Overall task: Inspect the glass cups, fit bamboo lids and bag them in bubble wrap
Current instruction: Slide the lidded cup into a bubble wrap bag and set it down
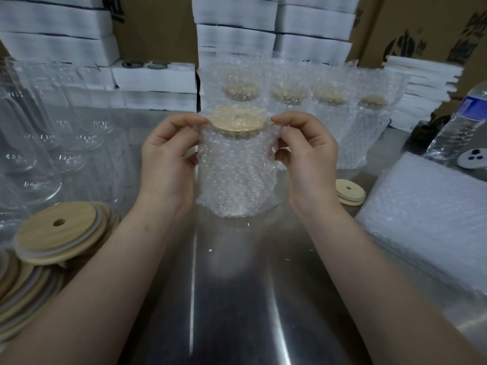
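Bagging is in hand: the left hand [168, 159] and right hand [308, 159] pinch the mouth of the knobbly bubble-wrap bag [237, 180] with curled fingers [181, 122], keeping the cup upright over the middle of the shiny steel tabletop [237, 299]. The round, pale bamboo lid [238, 118] shows at the top; next, I judge, the soft rim wants closing over it

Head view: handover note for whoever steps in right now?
Left hand and right hand each pinch the mouth of the bubble-wrap bag, which stands upright at centre around a glass cup; its bamboo lid shows at the top.
Done: four bagged cups in a row behind.
To do: finish this bag; bare glass cups far left, loose bamboo lids near left, spare bubble-wrap bags right.
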Tool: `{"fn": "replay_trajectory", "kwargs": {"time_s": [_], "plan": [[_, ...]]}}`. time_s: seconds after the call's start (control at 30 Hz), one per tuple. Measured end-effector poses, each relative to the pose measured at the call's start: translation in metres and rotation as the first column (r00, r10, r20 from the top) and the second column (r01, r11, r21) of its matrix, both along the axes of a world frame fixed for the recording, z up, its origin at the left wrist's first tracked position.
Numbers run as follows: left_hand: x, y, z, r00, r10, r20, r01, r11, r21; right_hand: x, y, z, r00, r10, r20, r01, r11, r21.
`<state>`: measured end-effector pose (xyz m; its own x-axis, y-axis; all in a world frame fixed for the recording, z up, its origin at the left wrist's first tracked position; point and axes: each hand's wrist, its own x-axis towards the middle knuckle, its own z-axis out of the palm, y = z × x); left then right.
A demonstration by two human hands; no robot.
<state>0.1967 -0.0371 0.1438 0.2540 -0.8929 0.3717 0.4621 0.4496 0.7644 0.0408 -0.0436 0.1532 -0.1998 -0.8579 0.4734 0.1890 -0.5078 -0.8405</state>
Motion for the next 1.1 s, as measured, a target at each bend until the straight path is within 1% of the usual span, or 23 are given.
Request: {"fn": "replay_trajectory", "kwargs": {"time_s": [0.13,0.27,0.33,0.37,0.43,0.5,0.57,0.63,0.73,0.83,0.93,1.03,1.07,1.1], "plan": [[0.002,-0.001,-0.002,0.999,-0.022,-0.047,0.025,0.999,0.047,0.004,0.003,-0.002,0.988,-0.101,-0.113,0.095,0.994,-0.054],[0.003,-0.002,-0.006,0.983,-0.119,-0.14,0.134,0.986,0.1,0.006,0.008,-0.003,0.96,-0.19,-0.207,0.181,0.981,-0.064],[0.002,-0.003,-0.008,0.976,-0.141,-0.164,0.161,0.98,0.113,0.008,0.01,-0.003,0.944,-0.181,-0.276,0.178,0.983,-0.037],[0.002,-0.003,-0.009,0.978,-0.138,-0.154,0.157,0.98,0.118,0.01,0.011,-0.004,0.925,-0.171,-0.339,0.177,0.984,-0.013],[0.0,-0.001,-0.011,0.988,-0.11,-0.106,0.121,0.986,0.111,0.013,0.012,-0.006,0.877,-0.121,-0.465,0.16,0.986,0.045],[-0.001,0.002,-0.011,0.996,-0.079,-0.031,0.082,0.992,0.096,0.019,0.015,-0.007,0.852,-0.045,-0.522,0.116,0.988,0.105],[-0.002,0.005,-0.01,0.997,-0.074,0.038,0.071,0.995,0.072,0.022,0.015,-0.008,0.869,0.024,-0.495,0.062,0.985,0.158],[-0.003,0.005,-0.01,0.994,-0.064,0.089,0.061,0.998,0.034,0.022,0.014,-0.007,0.903,0.057,-0.426,0.024,0.983,0.182],[-0.009,0.005,-0.013,0.988,-0.073,0.138,0.08,0.996,-0.049,0.016,0.01,-0.002,0.938,0.05,-0.342,0.028,0.975,0.219],[-0.014,0.004,-0.017,0.983,-0.122,0.14,0.137,0.985,-0.101,0.008,0.005,-0.001,0.967,0.015,-0.254,0.045,0.973,0.227],[-0.017,0.003,-0.019,0.985,-0.15,0.085,0.158,0.983,-0.095,0.004,0.0,-0.002,0.981,-0.022,-0.192,0.066,0.972,0.224],[-0.018,0.003,-0.02,0.992,-0.119,0.036,0.121,0.992,-0.04,0.004,-0.003,-0.004,0.974,-0.086,-0.207,0.123,0.977,0.173],[-0.017,0.003,-0.021,0.995,-0.082,0.052,0.083,0.996,-0.016,0.004,-0.004,-0.005,0.965,-0.123,-0.232,0.16,0.977,0.144],[-0.016,0.003,-0.023,0.994,-0.033,0.102,0.033,0.999,0.001,0.003,-0.005,-0.006,0.952,-0.165,-0.259,0.199,0.974,0.111]]}}
